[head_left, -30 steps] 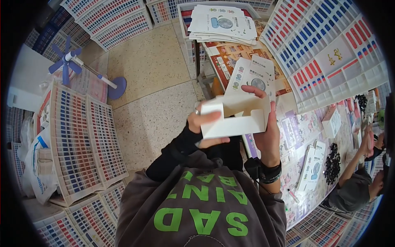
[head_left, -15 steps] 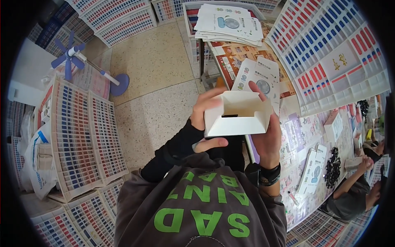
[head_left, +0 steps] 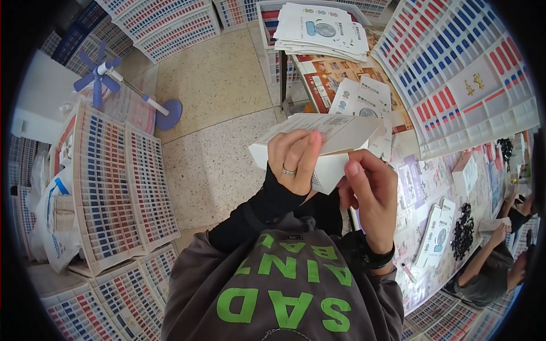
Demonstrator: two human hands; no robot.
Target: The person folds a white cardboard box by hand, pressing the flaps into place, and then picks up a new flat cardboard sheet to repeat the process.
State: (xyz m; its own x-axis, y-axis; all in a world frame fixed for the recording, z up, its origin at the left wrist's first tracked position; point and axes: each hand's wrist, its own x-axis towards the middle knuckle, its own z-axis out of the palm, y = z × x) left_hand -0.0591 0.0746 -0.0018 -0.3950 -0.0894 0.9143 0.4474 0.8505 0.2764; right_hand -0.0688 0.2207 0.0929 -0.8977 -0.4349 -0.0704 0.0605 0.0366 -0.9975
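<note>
A small white carton [head_left: 355, 132] is tilted in front of my chest, its printed side facing up and one end partly open. My left hand [head_left: 293, 162], with a ring on one finger, is wrapped round the carton's near side. At the right end, my right hand [head_left: 372, 190] pinches the edge of a white flap between thumb and fingers. The carton's inside is turned out of sight. Just beyond it, flattened printed cartons [head_left: 367, 96] lie on the table.
A stack of flat cartons [head_left: 321, 28] lies at the table's far end. Tilted at the right is a large white crate [head_left: 455, 74]. More cartons [head_left: 437, 233] lie beside a pile of small black parts [head_left: 463, 230]. Another person [head_left: 486, 264] works at the right; a purple fan [head_left: 99, 74] stands left.
The carton has turned from showing its open mouth to showing its printed side. My left hand has moved onto that side, and my right hand has come to a flap at the end.
</note>
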